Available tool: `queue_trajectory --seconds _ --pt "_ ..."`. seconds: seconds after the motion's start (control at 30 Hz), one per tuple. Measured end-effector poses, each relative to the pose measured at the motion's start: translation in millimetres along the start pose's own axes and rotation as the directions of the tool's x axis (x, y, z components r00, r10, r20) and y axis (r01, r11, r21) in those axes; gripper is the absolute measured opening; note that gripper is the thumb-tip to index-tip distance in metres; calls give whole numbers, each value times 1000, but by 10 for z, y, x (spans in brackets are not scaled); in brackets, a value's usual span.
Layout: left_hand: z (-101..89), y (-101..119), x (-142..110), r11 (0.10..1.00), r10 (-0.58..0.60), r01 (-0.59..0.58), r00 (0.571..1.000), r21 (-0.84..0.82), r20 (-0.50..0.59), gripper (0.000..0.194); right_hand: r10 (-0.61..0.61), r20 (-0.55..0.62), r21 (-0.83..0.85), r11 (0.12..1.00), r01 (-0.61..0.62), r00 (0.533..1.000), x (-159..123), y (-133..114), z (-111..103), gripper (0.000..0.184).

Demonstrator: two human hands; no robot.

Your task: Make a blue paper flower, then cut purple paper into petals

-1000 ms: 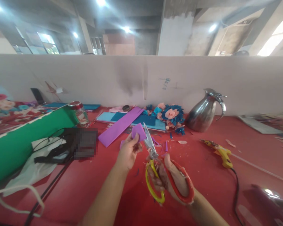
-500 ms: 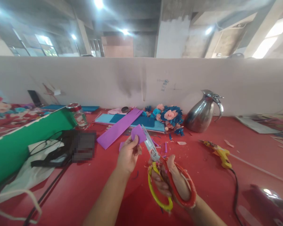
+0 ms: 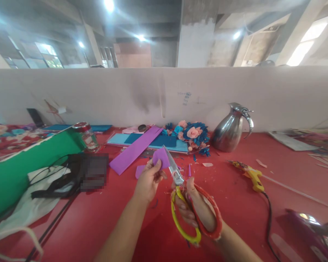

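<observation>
Between its thumb and fingers, my left hand [image 3: 150,178] pinches a small purple paper piece [image 3: 160,157] with a rounded left edge. My right hand [image 3: 198,205] grips the scissors [image 3: 176,173], which have one red and one yellow handle loop. The blades point up and away, lying along the right edge of the purple piece; they look nearly closed. Another bit of purple paper [image 3: 139,171] lies just behind my left hand. A long purple paper strip [image 3: 136,150] rests across blue sheets [image 3: 166,141] farther back.
Blue and pink paper flowers [image 3: 194,134] sit behind the scissors, near a steel jug [image 3: 229,129]. A yellow glue gun [image 3: 251,174] with a black cord lies to the right. On the left are a glass jar [image 3: 87,138] and a green board [image 3: 43,154]. Scraps litter the red table [image 3: 221,189].
The scissors' handle loops have drawn slightly closer together, so the blades have closed a little along the purple piece. The whole view has shifted slightly, moving the background left.
</observation>
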State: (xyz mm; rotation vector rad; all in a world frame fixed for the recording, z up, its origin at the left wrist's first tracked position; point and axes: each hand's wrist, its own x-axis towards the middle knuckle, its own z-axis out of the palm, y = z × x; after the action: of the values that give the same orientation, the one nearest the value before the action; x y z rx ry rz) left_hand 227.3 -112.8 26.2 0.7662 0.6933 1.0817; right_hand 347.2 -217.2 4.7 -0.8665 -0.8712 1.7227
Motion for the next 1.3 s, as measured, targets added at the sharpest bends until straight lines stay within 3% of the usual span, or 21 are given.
queue_trajectory --seconds 0.13,0.27,0.4,0.47,0.57,0.73,0.8,0.9,1.03,1.17,1.3 --pt "-54 16 52 990 -68 59 996 -131 -62 20 -88 -139 16 996 92 986 -27 -65 43 66" --pt "-42 14 43 977 -140 117 983 -180 -122 16 -274 -335 -134 961 243 901 -29 -125 24 48" --pt "17 -55 -29 990 -73 66 996 126 49 20 -484 -439 -383 863 330 757 9 -161 -47 36" --pt "39 -99 -63 955 -80 37 987 294 137 23 -524 -432 -393 842 370 734 35 -180 -82 38" --pt "67 -145 -102 910 -108 21 976 414 188 22 -527 -414 -383 841 383 742 57 -202 -113 37" --pt "118 -162 -137 920 -148 52 964 388 222 20 -526 -404 -441 829 345 748 36 -213 -84 28" --pt "116 -157 -117 942 -145 78 972 326 187 23 -524 -393 -456 825 335 756 20 -208 -62 27" --pt "82 -124 -56 987 -94 90 995 134 24 22 -514 -361 -512 807 296 778 -2 -177 -44 30" --pt "38 -31 -16 990 -85 66 984 -121 -154 20 -477 -208 -585 760 282 854 -23 -81 -57 41" --pt "57 27 -59 975 -57 22 986 -219 -155 21 -385 -81 -580 768 270 920 -48 -5 -55 49" --pt "104 51 -93 963 -52 9 987 -271 -151 18 -353 -92 -550 798 248 931 -97 -20 -22 52"
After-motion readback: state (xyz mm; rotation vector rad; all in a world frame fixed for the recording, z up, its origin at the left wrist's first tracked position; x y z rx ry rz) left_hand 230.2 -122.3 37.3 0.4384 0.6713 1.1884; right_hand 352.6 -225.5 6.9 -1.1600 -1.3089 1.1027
